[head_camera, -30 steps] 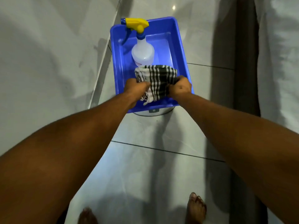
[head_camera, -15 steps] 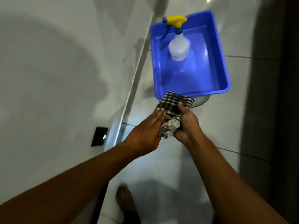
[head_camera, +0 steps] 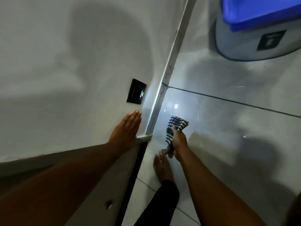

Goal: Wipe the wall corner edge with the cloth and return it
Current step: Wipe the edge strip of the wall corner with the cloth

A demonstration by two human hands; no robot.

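My right hand (head_camera: 178, 141) grips a black-and-white checked cloth (head_camera: 175, 124), bunched, held just right of the wall's foot. My left hand (head_camera: 126, 129) lies flat against the pale wall (head_camera: 65, 62), fingers straight and together, holding nothing. The wall corner edge (head_camera: 147, 139) ends just right of my left fingers, where the skirting strip (head_camera: 171, 62) runs up along the floor. The cloth is a short way from that edge, not touching it. A blue tub (head_camera: 260, 12) shows at the top right, cut off by the frame.
A black wall plate (head_camera: 136, 91) sits above my left fingers. The blue tub rests on a grey round bin (head_camera: 241, 44). Glossy floor tiles (head_camera: 228, 128) spread to the right. My bare foot (head_camera: 162, 167) stands below the cloth. A dark gap (head_camera: 133, 176) runs beside the corner.
The cloth has left the blue tub and come down toward the wall's foot in my right hand. My left hand let go of it and went flat on the wall. The view dropped low.
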